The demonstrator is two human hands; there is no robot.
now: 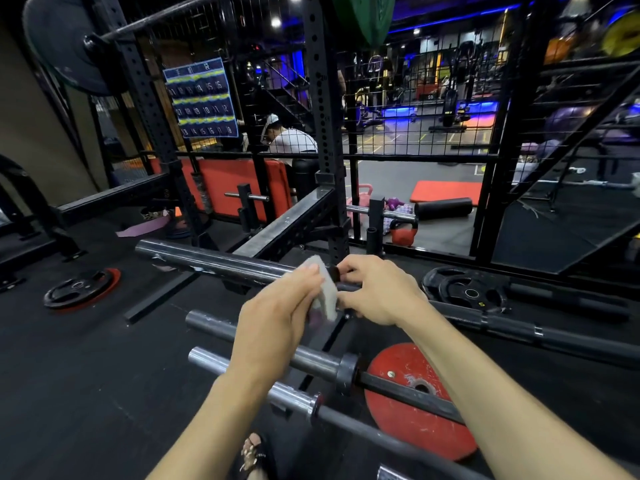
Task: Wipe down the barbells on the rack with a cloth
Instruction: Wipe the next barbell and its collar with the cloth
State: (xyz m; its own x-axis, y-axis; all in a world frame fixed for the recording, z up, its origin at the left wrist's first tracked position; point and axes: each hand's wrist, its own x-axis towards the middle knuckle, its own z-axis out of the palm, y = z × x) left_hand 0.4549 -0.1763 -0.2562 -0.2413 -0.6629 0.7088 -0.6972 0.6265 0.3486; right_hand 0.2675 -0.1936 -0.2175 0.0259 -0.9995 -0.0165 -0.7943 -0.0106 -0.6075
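While your left hand (277,317) pinches the pale cloth (325,292) against the far barbell (214,259), your right hand (377,289) curls its fingers round the same bar just beside the cloth, on the shaft side of the collar; both grips are closed, the left on the cloth, the right on the bar; the cloth sits at the collar, where sleeve meets shaft; nearer you than that bar lie two more barbells, the middle barbell (311,358) and the near barbell (287,393), with a red plate (426,420) under their shafts; a black plate (464,292) lies beyond your right hand. I judge the risks thus: the sleeve may spin under the wipe, so grime stays put; the cloth could snag at the collar and slip out of your pinch; the bar could roll towards the middle barbell and trap your fingers; your sandalled foot (254,452) stands close below the near barbell, so a shifted bar could reach it.
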